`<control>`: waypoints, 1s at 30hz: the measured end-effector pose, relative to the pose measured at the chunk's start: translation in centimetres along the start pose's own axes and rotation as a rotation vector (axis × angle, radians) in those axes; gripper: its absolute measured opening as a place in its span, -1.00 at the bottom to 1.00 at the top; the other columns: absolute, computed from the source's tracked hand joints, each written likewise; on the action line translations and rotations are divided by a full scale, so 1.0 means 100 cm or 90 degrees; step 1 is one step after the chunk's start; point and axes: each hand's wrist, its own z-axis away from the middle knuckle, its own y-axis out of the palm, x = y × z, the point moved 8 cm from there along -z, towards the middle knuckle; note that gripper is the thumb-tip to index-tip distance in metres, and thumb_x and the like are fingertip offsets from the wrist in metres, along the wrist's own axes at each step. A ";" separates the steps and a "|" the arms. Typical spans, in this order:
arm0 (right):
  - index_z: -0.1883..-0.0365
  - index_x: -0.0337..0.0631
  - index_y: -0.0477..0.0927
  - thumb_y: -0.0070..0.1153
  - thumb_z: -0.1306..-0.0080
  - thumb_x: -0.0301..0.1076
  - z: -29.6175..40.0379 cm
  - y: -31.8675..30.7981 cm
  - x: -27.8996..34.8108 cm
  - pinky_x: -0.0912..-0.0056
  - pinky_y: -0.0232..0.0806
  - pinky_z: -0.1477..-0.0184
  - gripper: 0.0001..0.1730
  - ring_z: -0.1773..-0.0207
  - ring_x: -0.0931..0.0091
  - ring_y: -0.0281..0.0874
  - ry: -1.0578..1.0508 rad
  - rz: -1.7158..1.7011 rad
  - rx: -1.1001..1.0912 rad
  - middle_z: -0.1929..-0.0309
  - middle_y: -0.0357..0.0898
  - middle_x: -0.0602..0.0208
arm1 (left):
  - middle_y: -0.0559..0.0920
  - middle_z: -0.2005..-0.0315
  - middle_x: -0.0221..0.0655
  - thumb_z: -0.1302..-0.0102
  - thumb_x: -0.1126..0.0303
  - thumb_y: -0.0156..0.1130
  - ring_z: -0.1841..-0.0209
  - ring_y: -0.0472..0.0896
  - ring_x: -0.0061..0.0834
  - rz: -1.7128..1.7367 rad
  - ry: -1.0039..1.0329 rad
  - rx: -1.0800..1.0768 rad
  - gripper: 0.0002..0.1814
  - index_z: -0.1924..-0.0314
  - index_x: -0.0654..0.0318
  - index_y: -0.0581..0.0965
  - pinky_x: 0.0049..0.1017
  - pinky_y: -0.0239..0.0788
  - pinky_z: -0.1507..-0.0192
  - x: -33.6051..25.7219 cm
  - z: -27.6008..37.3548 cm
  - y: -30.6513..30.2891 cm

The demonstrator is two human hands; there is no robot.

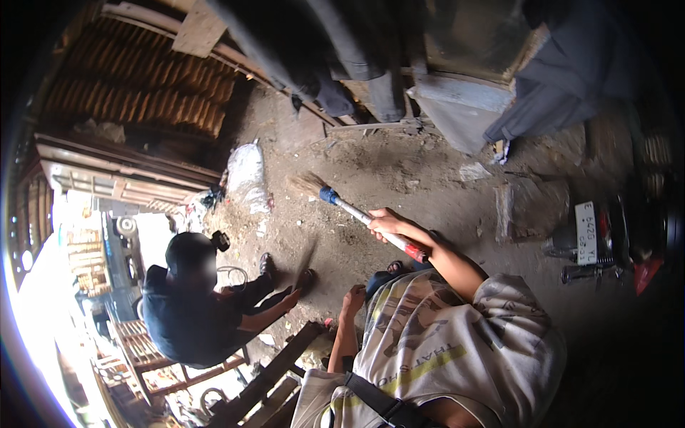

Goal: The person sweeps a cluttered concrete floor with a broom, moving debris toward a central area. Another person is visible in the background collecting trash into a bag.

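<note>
My right hand (386, 223) is shut around the pale wrapped handle of a short broom (350, 209). The broom's straw-coloured bristles point up and left over the dirt floor; a blue binding holds them, and the handle's red end lies near my forearm. Fingers curled, my left hand (354, 299) rests beside my knee, and I see nothing in it. Left of me, a seated person (187, 310) in dark clothes and a cap holds a long, flat, blurred thing (305, 262) that I cannot identify.
Wooden beams (273, 369) lie close by my left arm. A white sack (248, 176) sits on the littered floor beyond the broom. Dark trousers (385, 93) hang at the top. A motorcycle's rear (610, 241) stands at the right. The person sits on a wooden bench (142, 348).
</note>
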 end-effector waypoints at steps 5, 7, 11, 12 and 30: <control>-0.36 -0.05 -0.01 -0.03 -0.19 -0.43 0.000 -0.023 -0.002 0.47 0.25 0.74 -0.23 0.70 0.62 0.33 -0.032 0.015 -0.076 0.60 0.39 0.41 | 0.63 0.22 -0.12 -0.20 0.17 0.06 0.08 0.59 -0.25 0.083 -0.047 -0.034 -0.66 0.07 0.09 0.56 -0.38 0.37 0.02 -0.001 0.025 -0.006; -0.24 -0.07 0.17 -0.04 -0.21 -0.42 0.000 -0.037 -0.014 0.46 0.27 0.75 -0.41 0.73 0.62 0.31 -0.014 0.005 -0.097 0.62 0.37 0.42 | 0.63 0.20 -0.12 -0.21 0.16 0.05 0.06 0.58 -0.26 0.015 -0.059 -0.061 -0.65 0.06 0.09 0.56 -0.39 0.36 0.01 0.012 0.040 -0.007; 0.10 -0.15 0.35 -0.01 -0.20 -0.38 0.016 -0.070 -0.020 0.33 0.36 0.66 -0.71 0.67 0.46 0.48 -0.016 0.385 -0.331 0.62 0.46 0.34 | 0.60 0.12 -0.12 -0.19 0.17 0.07 -0.01 0.54 -0.28 0.065 -0.137 -0.100 -0.63 0.04 0.12 0.56 -0.41 0.32 -0.05 0.043 0.079 -0.010; 0.15 -0.19 0.38 0.08 -0.13 -0.31 0.013 -0.112 -0.042 0.31 0.43 0.55 -0.67 0.56 0.40 0.58 -0.057 0.499 -0.436 0.54 0.55 0.23 | 0.60 0.11 -0.12 -0.17 0.19 0.08 -0.02 0.54 -0.27 0.077 -0.124 -0.079 -0.63 0.04 0.12 0.56 -0.42 0.30 -0.07 0.036 0.069 -0.009; -0.37 -0.21 -0.05 0.04 -0.24 -0.38 0.103 0.029 -0.172 0.50 0.28 0.66 -0.21 0.60 0.61 0.37 0.045 -0.183 -0.248 0.45 0.45 0.31 | 0.67 0.35 -0.33 -0.25 0.31 0.10 0.41 0.63 -0.47 -0.025 0.103 0.173 -0.77 0.10 0.10 0.55 -0.47 0.45 0.35 0.080 -0.046 -0.038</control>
